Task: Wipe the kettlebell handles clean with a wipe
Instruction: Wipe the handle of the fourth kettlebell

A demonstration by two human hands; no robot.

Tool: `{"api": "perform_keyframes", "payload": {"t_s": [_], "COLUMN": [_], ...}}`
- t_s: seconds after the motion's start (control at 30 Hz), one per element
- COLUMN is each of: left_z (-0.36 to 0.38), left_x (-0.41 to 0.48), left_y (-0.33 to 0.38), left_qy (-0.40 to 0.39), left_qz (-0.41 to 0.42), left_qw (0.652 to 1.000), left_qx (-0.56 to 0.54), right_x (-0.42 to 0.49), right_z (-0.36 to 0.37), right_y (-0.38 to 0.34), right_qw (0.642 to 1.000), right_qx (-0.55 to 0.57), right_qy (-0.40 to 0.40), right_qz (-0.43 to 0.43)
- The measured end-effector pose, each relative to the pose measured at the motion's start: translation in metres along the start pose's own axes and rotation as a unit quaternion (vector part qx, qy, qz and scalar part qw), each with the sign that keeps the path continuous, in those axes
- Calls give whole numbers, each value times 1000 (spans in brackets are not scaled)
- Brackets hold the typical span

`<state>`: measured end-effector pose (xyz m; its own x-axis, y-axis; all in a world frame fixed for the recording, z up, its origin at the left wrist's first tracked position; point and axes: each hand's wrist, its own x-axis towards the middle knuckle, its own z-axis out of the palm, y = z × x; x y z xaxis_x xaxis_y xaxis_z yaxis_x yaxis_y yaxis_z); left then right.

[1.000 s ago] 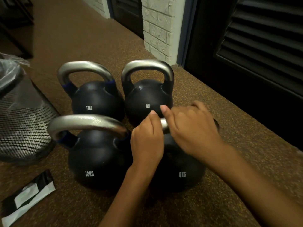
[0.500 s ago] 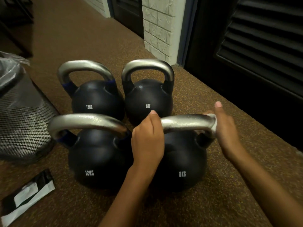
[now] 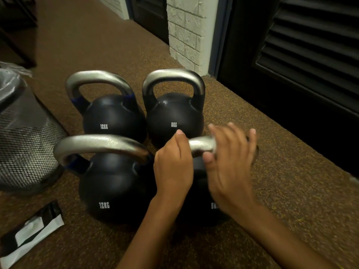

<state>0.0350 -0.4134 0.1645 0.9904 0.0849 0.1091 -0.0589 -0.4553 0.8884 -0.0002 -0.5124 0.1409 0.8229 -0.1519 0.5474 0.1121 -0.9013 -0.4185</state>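
Kettlebell handle (image 3: pixel 202 145), mesh bin (image 3: pixel 25 142) left, wrapper (image 3: pixel 33 232) near

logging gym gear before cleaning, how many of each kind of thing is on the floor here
kettlebells: 4
mesh bin: 1
packet: 1
total: 6
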Motion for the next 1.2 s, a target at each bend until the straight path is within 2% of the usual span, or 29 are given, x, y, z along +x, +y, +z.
{"api": "perform_keyframes", "payload": {"t_s": [0.1,0.17,0.23,0.4,0.47,0.57,0.67,0.8,0.87,1.0,1.07,1.2], "left_z": [0,0,-1,-1,0,-3,-12,-22,-22,-19,-17,-20], "left_x": [2,2,2,1,2,3,8,24,31,36,36,38], "left_y": [-4,-4,-3,-4,-5,-2,6,17,21,20,18,22], "left_qy": [-7,-11,-10,-7,-9,-28,-100,-228,-277,-332,-317,-275], "left_qz": [-4,-2,9,21,22,16,2,-38,-46,-38,-42,-20], "left_qw": [1000,1000,1000,1000,1000,999,994,970,959,942,945,954], "left_qx": [-24,-16,2,4,4,14,37,72,42,-40,-72,-115], "right_x": [4,6,7,7,10,16,17,20,20,20,22,32], "right_z": [-3,-8,-14,-21,-22,-21,-20,-24,-27,-32,-31,-33], "right_y": [-10,-7,3,24,18,0,-13,-14,-13,-11,-9,-8], "right_qw": [995,991,992,998,998,997,992,989,988,982,976,969], "right_qx": [-49,-72,-81,-27,-23,-37,0,74,93,159,184,187], "right_qy": [-70,-88,-83,-33,-33,-73,-109,-102,-95,-104,-111,-140], "right_qz": [-54,-67,-57,41,44,-6,-56,-74,-76,-16,36,86]}}
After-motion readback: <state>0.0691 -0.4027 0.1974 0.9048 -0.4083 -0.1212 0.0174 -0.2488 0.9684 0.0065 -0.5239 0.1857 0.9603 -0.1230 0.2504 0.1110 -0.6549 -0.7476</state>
